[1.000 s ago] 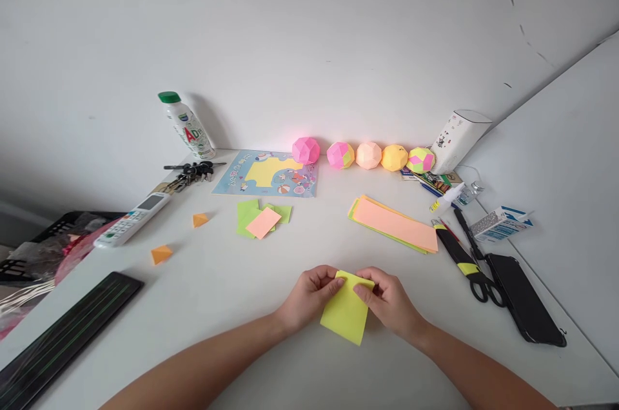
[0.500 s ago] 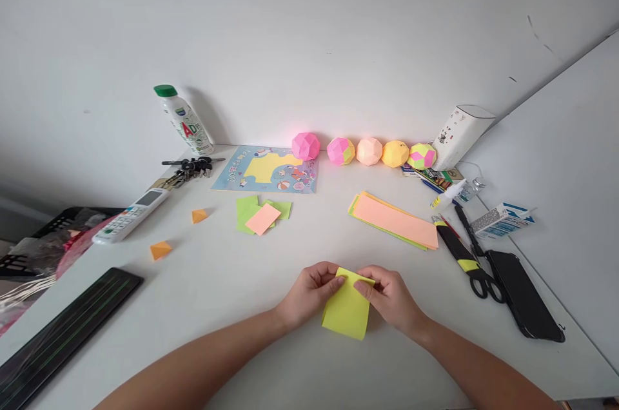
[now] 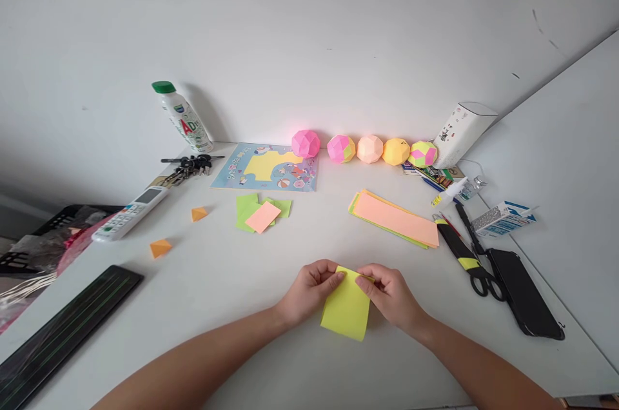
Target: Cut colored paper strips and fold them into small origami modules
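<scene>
A yellow sheet of paper point(image 3: 346, 310) is held up near the front of the table, its far edge pinched at both corners. My left hand point(image 3: 312, 292) grips the left corner with the thumb on top and fingers behind. At the right corner my right hand point(image 3: 393, 296) does the same, thumb over the paper. The sheet's near part hangs slightly curved toward me. Beyond the hands lie small green paper pieces point(image 3: 245, 211) under a peach one point(image 3: 263, 217). A fanned stack of long peach, orange and green strips point(image 3: 394, 219) is to the right.
Several faceted paper balls point(image 3: 370, 149) line the wall. At right are scissors point(image 3: 464, 258), a black phone case point(image 3: 525, 294), a glue bottle point(image 3: 449, 192) and a small box point(image 3: 503, 220). At left are a remote point(image 3: 130, 213), keys point(image 3: 191, 168), a bottle point(image 3: 184, 117) and orange folded pieces point(image 3: 160, 248).
Both hands keep their pinch on the yellow paper and barely move. The camera view has shifted slightly, so the table items sit a little higher.
</scene>
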`<state>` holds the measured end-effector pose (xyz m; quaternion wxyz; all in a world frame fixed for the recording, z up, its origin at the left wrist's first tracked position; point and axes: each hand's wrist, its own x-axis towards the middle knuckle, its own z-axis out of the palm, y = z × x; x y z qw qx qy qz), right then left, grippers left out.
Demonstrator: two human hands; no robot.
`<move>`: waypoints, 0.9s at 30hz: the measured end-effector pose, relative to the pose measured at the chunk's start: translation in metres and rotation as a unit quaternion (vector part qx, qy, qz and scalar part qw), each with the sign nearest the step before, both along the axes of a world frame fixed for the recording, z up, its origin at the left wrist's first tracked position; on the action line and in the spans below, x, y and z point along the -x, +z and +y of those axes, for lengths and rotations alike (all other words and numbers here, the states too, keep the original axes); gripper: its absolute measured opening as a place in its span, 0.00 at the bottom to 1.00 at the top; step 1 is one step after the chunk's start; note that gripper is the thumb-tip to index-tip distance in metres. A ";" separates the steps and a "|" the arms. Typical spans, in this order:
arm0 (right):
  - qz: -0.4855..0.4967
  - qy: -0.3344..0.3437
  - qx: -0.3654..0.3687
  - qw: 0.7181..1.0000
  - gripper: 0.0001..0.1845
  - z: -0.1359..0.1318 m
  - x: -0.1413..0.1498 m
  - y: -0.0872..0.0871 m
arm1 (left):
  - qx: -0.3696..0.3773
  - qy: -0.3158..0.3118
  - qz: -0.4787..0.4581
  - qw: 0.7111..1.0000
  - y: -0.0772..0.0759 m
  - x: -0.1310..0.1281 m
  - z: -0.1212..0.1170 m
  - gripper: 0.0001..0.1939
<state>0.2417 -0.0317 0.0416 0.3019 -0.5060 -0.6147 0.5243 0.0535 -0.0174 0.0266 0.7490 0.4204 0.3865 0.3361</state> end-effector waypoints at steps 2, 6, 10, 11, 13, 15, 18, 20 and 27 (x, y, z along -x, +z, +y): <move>0.005 0.005 0.004 1.000 0.13 0.000 0.000 0.000 | 0.003 0.001 0.004 1.000 0.002 0.000 -0.001 0.16; 0.007 0.008 0.010 1.000 0.13 0.000 0.000 0.000 | 0.009 0.006 0.012 1.000 0.003 0.000 -0.001 0.16; 0.010 0.011 0.011 1.000 0.13 -0.001 0.000 0.000 | 0.005 0.016 0.011 1.000 0.002 0.000 0.001 0.15; 0.010 0.012 0.010 1.000 0.13 -0.001 0.000 0.000 | 0.004 0.017 0.009 1.000 0.002 0.000 0.001 0.15; 0.011 0.012 0.009 1.000 0.13 -0.001 0.000 0.000 | 0.004 0.018 0.008 1.000 0.002 -0.001 0.001 0.15; 0.010 0.012 0.007 1.000 0.13 0.000 0.000 0.000 | 0.004 0.017 0.010 1.000 0.002 -0.001 0.000 0.15; 0.010 0.014 0.004 1.000 0.13 0.000 0.000 0.000 | 0.005 0.018 0.008 1.000 0.002 -0.001 0.000 0.15; 0.010 0.014 0.004 1.000 0.13 0.000 0.000 0.000 | 0.003 0.018 0.003 1.000 0.001 -0.001 -0.001 0.15; 0.003 0.014 0.003 1.000 0.13 0.000 -0.001 -0.001 | 0.000 0.016 -0.004 1.000 0.000 0.000 0.001 0.14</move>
